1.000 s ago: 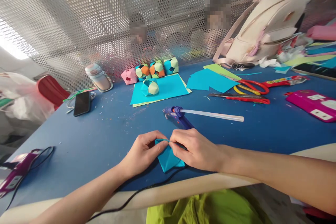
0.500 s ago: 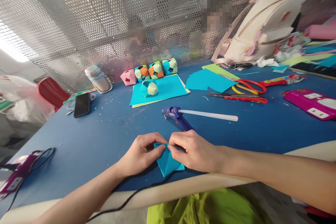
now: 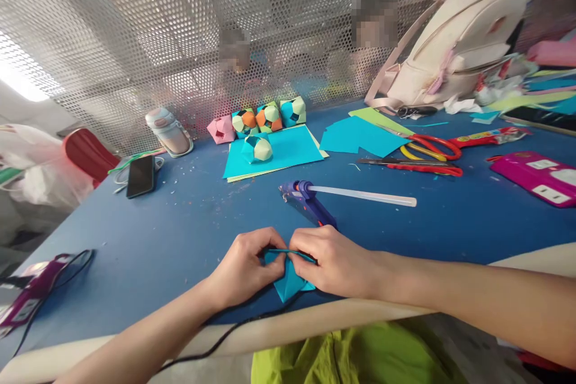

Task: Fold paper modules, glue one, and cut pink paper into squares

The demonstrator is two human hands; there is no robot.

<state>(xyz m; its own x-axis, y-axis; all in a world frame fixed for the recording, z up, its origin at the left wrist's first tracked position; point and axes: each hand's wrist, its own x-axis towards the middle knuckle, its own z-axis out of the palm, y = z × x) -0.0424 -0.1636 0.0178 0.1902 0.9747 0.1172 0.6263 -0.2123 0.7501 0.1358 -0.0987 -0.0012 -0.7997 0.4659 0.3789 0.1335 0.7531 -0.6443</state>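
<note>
A folded piece of blue paper [image 3: 288,285] is pinched between both hands just above the table's front edge. My left hand [image 3: 247,264] grips its upper left side, thumb and fingers closed on the fold. From the other side, my right hand [image 3: 330,259] pinches the upper edge, with its fingertips close to those of the left. Parts of the paper are hidden behind the fingers. Just beyond the hands lies a purple glue gun [image 3: 310,201] with a long translucent glue stick [image 3: 364,195] sticking out of it.
Folded paper balls [image 3: 269,117] line the mesh screen [image 3: 180,42]; another [image 3: 258,149] sits on blue sheets [image 3: 297,153]. To the right are scissors [image 3: 432,147], cut paper [image 3: 360,137], a power strip [image 3: 535,177] and a backpack [image 3: 450,60]. A bottle [image 3: 168,132] and phone [image 3: 141,177] stand left.
Both hands keep hold of the blue paper. Its upper edge has been bent over a little, and less of its front face shows. The view has shifted slightly.
</note>
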